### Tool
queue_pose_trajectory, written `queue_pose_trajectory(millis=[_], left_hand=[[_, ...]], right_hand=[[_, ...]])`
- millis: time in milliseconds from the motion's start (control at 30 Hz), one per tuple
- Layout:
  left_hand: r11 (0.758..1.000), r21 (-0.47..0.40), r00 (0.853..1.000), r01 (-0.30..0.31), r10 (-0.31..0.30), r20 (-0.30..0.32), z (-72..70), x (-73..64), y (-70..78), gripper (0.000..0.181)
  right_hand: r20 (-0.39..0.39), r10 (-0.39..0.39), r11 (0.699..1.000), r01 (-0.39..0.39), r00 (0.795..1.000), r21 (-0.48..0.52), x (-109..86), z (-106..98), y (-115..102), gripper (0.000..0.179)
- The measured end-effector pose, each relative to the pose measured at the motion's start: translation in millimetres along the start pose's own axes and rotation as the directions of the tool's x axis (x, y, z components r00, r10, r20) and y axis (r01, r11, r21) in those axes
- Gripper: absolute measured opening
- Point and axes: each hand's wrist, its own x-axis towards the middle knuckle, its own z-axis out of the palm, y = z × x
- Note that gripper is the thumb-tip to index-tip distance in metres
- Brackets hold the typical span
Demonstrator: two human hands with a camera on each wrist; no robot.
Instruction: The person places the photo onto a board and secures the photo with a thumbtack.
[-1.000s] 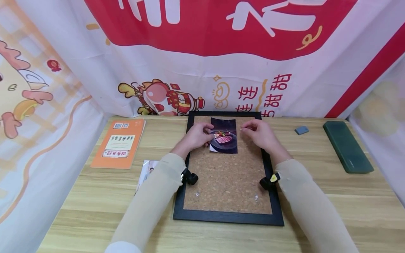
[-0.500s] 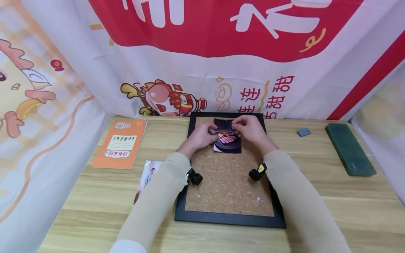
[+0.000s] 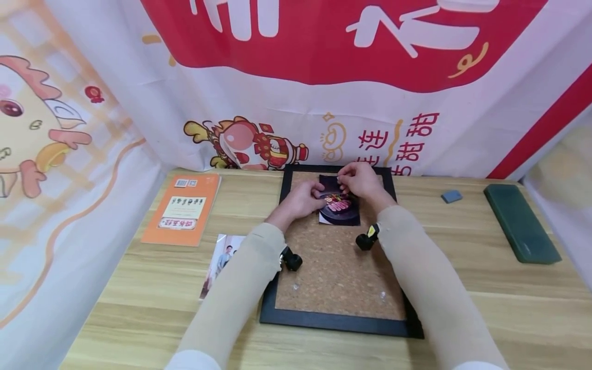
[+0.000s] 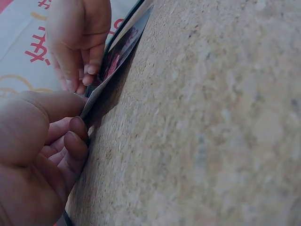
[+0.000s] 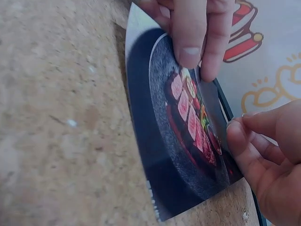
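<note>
A dark photo print (image 3: pixel 339 210) of sliced meat on a plate lies over the upper part of a black-framed cork board (image 3: pixel 342 267). My left hand (image 3: pixel 302 199) pinches its left edge, thumb on the picture side and fingers beneath. The print's lower part stands off the cork in the right wrist view. Near the top of the print, my right hand (image 3: pixel 361 180) pinches a tiny pale push pin (image 5: pixel 242 116) between thumb and forefinger, mostly hidden by the fingertips. Two small clear pins (image 3: pixel 296 287) show near the board's lower corners.
An orange book (image 3: pixel 182 209) lies at the left of the wooden table (image 3: pixel 125 308). Another photo (image 3: pixel 221 262), showing people, is partly under my left sleeve. On the right are a small blue block (image 3: pixel 451 196) and a long green case (image 3: pixel 522 223). A printed curtain (image 3: pixel 259 97) hangs behind.
My right hand has moved left and up from beside the print to over its top part, carrying the push pin. The left hand keeps hold of the print's edge. The view has shifted slightly.
</note>
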Motion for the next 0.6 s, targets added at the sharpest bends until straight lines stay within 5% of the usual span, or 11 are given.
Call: queue_pose_trajectory(millis=[367,600], left_hand=[[0.999,0.035,0.999,0.04,-0.041,0.018,9.6,23.5,-21.2,0.043],[0.999,0.017,0.999,0.046,-0.046,0.018,1.6,3.8,-2.9,0.042]], right_hand=[[0.002,0.047,0.996,-0.047,0.999,-0.072,12.1,1.1,2.3,0.019],[-0.002,0.087,0.986,-0.086,0.996,-0.141,17.7,5.3,-2.6,0.018]])
